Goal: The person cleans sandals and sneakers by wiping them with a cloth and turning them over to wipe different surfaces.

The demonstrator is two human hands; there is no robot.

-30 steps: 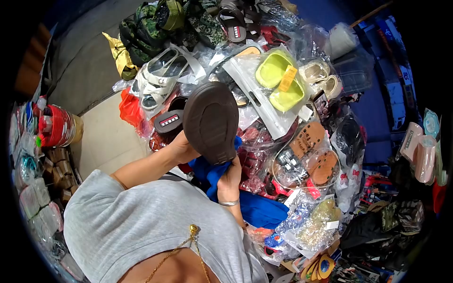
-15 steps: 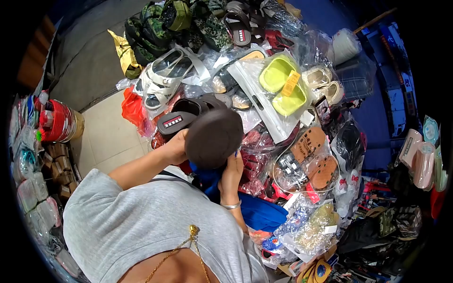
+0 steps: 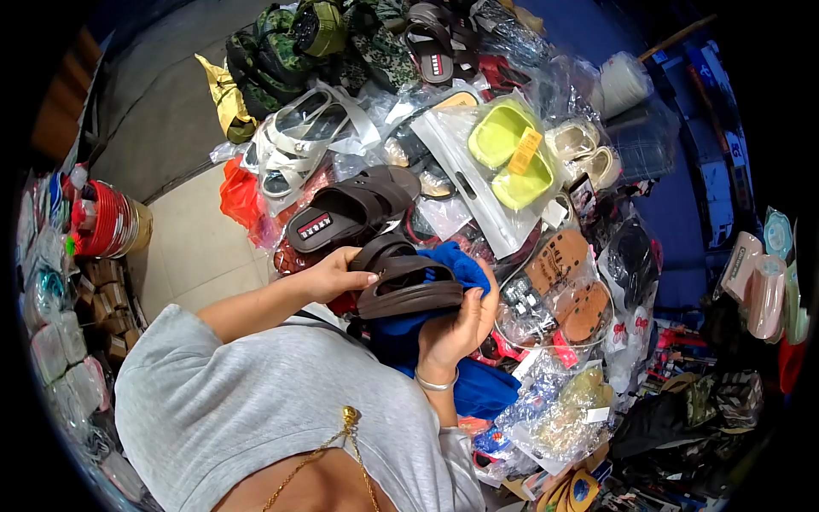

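Observation:
A dark brown slide sandal point(image 3: 414, 290) is held in front of my chest, turned on its side with its straps facing away from me. My left hand point(image 3: 339, 275) grips its strap end, thumb on top. At the opposite end, my right hand point(image 3: 465, 328) has a blue cloth point(image 3: 459, 263) bunched in its fingers, and its thumb touches the sandal's edge. More of the blue cloth hangs below the right wrist. Just beyond lies a matching brown sandal point(image 3: 320, 224) with a red label on its insole, resting on the pile.
Bagged footwear surrounds my hands: lime green slides point(image 3: 525, 175), white sandals point(image 3: 294, 141), tan-soled sandals point(image 3: 559, 264) and beige shoes point(image 3: 589, 154). Camouflage items point(image 3: 277, 51) lie at the back. A red ribbed bucket point(image 3: 102, 218) stands on the left, beside stacked packages point(image 3: 72, 341).
The held sandal has turned from showing its sole to lying on its side, and it is lower. My right hand has moved right and up with the cloth. The matching sandal is now more exposed.

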